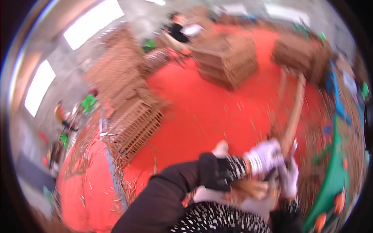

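Nearest the camera, the speckled garment (219, 219) and dark left sleeve (165, 194) lead to two pale-gloved hands meeting at the lap. The left hand (264, 157) and right hand (288, 178) bend inward around the near end of a long brown strip (296, 110); at least one seems to grasp it, but blur hides which, so I cannot tell how firmly either is closed. The strip slants from between the hands away over the red floor covering (194, 120), probably gripped at its end because its length needs room. A short brown bundle (252, 188) lies just below the left hand. Farther out, slatted crates (134, 128) stand stacked, presumably to save floor space.
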`<state>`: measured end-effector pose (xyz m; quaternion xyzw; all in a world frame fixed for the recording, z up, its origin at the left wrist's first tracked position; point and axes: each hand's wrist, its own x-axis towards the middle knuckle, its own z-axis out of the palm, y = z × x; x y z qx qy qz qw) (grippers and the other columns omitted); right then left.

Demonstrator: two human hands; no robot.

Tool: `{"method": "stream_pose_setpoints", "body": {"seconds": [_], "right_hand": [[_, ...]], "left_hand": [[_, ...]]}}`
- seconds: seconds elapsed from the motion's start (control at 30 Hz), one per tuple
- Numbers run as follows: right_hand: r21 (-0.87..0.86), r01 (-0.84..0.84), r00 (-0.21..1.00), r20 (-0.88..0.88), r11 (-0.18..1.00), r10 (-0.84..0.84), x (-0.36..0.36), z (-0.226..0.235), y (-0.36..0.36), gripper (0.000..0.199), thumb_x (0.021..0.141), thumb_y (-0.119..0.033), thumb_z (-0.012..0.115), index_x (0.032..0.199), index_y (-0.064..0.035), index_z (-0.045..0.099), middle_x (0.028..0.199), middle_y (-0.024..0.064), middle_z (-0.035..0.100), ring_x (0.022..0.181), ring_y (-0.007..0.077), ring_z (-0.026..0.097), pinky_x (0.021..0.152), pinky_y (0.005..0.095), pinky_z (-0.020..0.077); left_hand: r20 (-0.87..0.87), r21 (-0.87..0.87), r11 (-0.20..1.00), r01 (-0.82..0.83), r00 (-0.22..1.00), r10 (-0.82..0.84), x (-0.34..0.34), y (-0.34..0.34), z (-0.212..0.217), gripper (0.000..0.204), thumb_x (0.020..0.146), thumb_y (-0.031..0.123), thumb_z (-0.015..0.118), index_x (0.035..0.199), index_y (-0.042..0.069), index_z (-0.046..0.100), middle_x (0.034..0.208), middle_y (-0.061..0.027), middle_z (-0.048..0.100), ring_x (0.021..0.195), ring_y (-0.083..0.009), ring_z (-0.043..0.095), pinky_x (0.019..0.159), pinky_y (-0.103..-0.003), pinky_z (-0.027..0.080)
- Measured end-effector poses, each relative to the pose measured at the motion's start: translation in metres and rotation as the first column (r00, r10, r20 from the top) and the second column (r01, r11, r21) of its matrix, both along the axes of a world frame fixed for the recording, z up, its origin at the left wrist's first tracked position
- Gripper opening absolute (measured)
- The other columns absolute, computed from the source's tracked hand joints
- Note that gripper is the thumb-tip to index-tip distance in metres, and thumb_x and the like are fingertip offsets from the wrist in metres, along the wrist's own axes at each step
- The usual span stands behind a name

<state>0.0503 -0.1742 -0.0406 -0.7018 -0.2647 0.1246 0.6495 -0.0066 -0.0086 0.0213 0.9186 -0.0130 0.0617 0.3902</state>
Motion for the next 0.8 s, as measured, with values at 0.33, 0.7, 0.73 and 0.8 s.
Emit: {"method": "stream_pose_setpoints", "body": {"seconds": [0.33,0.7,0.73,0.8], "right_hand": [[0.186,-0.034,0.908,-0.406,0.982,0.109,-0.003,0.001,0.008,0.016,0.081,-0.009,0.063,0.089,-0.0042,0.050,0.071,-0.0022,0.053,0.056,0.0027,0.046,0.048,0.0175,0.0395],[0.151,-0.160,0.909,-0.362,0.975,0.205,0.010,0.007,0.002,0.021,0.081,-0.018,0.064,0.090,-0.0018,0.056,0.069,-0.0009,0.054,0.051,0.0021,0.047,0.045,0.0168,0.0402],[0.133,-0.166,0.928,-0.314,0.977,0.200,0.010,0.010,0.006,0.021,0.081,-0.019,0.064,0.089,-0.0013,0.056,0.070,-0.0007,0.055,0.056,0.0030,0.048,0.050,0.0182,0.0413],[0.113,-0.174,0.946,-0.255,0.978,0.197,0.012,0.013,0.008,0.021,0.081,-0.019,0.064,0.088,-0.0009,0.057,0.071,-0.0006,0.056,0.061,0.0039,0.049,0.055,0.0195,0.0425]], "left_hand": [[-0.347,-0.414,0.910,-0.014,0.927,-0.143,-0.014,0.007,0.008,0.032,0.086,0.018,0.055,0.114,0.002,0.054,0.086,-0.0047,0.062,0.074,-0.0104,0.057,0.067,-0.026,0.047],[-0.279,-0.450,0.890,-0.072,0.958,-0.064,-0.019,-0.006,-0.002,0.028,0.089,0.025,0.051,0.099,0.000,0.058,0.078,-0.0047,0.063,0.072,-0.0099,0.058,0.065,-0.025,0.047],[-0.329,-0.474,0.874,-0.107,0.942,-0.062,-0.014,-0.004,-0.001,0.028,0.090,0.026,0.050,0.095,0.000,0.059,0.076,-0.0040,0.063,0.069,-0.0096,0.058,0.063,-0.025,0.046],[-0.303,-0.446,0.884,-0.138,0.953,-0.004,-0.004,-0.007,-0.006,0.029,0.091,0.026,0.048,0.086,-0.001,0.058,0.068,-0.0050,0.062,0.061,-0.0127,0.059,0.058,-0.026,0.047]]}}
